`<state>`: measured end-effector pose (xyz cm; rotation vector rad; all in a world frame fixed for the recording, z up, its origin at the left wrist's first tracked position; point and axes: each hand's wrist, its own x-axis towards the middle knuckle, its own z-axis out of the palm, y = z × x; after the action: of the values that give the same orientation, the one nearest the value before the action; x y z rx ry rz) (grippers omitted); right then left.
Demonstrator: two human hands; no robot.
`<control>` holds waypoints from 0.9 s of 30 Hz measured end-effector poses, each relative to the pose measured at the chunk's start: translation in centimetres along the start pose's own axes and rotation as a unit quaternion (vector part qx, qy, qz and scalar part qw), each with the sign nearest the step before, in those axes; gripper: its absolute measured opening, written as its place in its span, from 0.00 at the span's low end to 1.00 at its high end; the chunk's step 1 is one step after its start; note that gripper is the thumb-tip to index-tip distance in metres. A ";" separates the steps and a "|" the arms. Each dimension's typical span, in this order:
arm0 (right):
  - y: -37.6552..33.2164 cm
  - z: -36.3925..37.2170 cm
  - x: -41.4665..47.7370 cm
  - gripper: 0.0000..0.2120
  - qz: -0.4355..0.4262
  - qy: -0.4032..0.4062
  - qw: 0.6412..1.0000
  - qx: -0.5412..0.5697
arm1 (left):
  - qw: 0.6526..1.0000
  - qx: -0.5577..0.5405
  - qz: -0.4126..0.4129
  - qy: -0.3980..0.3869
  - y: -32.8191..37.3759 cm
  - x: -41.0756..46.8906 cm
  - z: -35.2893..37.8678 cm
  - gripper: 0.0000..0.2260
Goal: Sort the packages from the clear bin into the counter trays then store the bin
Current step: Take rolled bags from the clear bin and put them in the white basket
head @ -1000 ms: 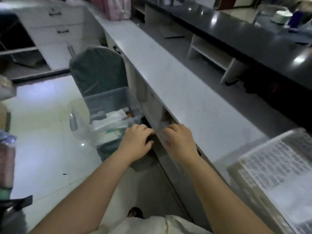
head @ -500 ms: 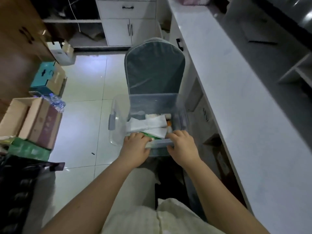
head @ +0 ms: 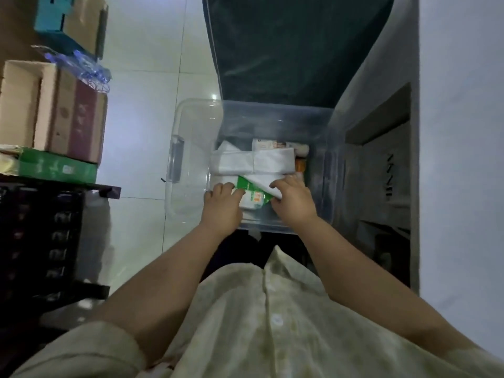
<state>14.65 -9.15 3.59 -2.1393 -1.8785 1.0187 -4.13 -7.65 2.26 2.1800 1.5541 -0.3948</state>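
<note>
Cardboard boxes [head: 54,113] are stacked at the far left beside a dark crate [head: 41,241]. One clear bin [head: 196,132] rests on a green chair [head: 286,50]. Inside it, a green-and-white package [head: 252,196] is pinched by the left hand [head: 222,205] and the right hand [head: 293,201], fingers curled, beneath white packages [head: 253,162]. The counter [head: 461,132] is seen at right.

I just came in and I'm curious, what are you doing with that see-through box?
A person is reaching into a clear plastic bin that sits on a dark green cushioned chair beside the white counter. The left hand and the right hand are both on a green and white package near the front of the bin. White wrapped packages are stacked behind it. Nothing has been lifted out yet.
</note>
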 end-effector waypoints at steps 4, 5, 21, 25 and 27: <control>2.0 2.8 4.2 0.17 0.038 -0.042 0.998 0.007 | 0.995 0.042 0.046 -0.073 -1.6 5.5 3.5 0.24; 2.5 3.5 5.1 0.17 0.048 -0.043 0.998 0.012 | 0.993 0.053 0.063 -0.090 -2.1 6.8 4.4 0.25; 8.1 11.2 14.2 0.17 0.134 -0.036 0.988 0.060 | 0.946 0.238 0.210 -0.064 -5.4 22.7 13.0 0.38; 7.9 10.1 14.6 0.17 0.132 -0.018 0.988 0.075 | 0.921 0.233 0.303 -0.071 -7.1 24.3 11.1 0.32; 7.8 9.4 14.6 0.17 0.131 -0.013 0.988 0.080 | 0.932 0.191 0.304 -0.056 -7.6 24.3 10.1 0.26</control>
<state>16.08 -0.69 -13.40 -2.3278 -1.4926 1.2059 -3.11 9.31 -19.18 2.7287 0.7110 -0.6348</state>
